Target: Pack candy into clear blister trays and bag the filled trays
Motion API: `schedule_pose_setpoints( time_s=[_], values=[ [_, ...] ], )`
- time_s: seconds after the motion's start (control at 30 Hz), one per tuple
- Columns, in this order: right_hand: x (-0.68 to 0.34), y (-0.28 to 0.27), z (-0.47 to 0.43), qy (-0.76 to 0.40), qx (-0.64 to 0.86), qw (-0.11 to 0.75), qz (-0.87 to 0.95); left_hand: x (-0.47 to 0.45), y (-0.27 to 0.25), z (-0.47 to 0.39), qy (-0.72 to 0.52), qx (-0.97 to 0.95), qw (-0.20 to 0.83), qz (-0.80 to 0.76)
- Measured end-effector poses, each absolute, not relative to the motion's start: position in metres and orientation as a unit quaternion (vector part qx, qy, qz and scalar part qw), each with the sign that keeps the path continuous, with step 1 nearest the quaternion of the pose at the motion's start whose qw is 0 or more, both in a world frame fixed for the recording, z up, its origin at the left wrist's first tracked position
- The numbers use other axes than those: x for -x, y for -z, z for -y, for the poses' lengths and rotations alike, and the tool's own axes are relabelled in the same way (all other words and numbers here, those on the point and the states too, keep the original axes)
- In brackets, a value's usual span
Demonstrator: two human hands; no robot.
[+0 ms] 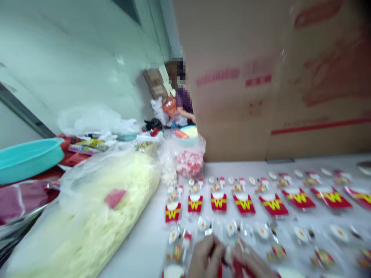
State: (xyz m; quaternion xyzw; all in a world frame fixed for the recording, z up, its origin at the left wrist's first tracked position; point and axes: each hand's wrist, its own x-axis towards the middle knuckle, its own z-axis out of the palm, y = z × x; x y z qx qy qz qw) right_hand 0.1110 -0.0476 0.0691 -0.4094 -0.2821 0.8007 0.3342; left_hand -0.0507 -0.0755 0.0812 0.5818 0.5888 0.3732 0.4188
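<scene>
Low in the view, my left hand (pixel 206 258) and my right hand (pixel 252 261) are close together over the nearest row of goods. The fingers of both are bent inward and closed, but blur hides what they grip. Red material (pixel 238 269) shows between and below them, its shape unclear. Around them lie small clear packets with white oval pieces that have an orange centre (pixel 262 231) and small colourful pieces (pixel 279 251). In the row behind, red pouches with a yellow W (pixel 218 202) are laid side by side, with small pieces above each.
A large clear bag of pale yellow material (pixel 116 208) fills the left of the table. Behind it are a turquoise basin (pixel 31 158) and a bag of red and white pieces (pixel 189 162). A tall cardboard box (pixel 232 127) walls off the back; a person (pixel 185 102) is beyond.
</scene>
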Motion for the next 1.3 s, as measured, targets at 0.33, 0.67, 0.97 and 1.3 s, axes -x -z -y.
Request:
schedule_pose_setpoints(
  time_s=[0.33, 0.67, 0.97, 1.3],
  values=[
    [-0.12, -0.049, 0.08, -0.813, 0.399, 0.386, 0.175, 0.07, -0.058, 0.053, -0.363, -0.662, 0.318, -0.574],
    [-0.138, -0.052, 0.078, -0.819, 0.372, 0.413, 0.138, 0.076, -0.021, 0.03, -0.177, -0.881, 0.007, -0.438],
    [-0.138, -0.04, 0.078, -0.827, 0.365, 0.381, 0.195, 0.077, -0.023, 0.046, -0.074, -0.895, -0.004, -0.439],
    [-0.138, -0.033, 0.076, -0.822, 0.392, 0.361, 0.2, 0.065, -0.022, 0.038, 0.005, -0.883, 0.011, -0.469]
  ],
)
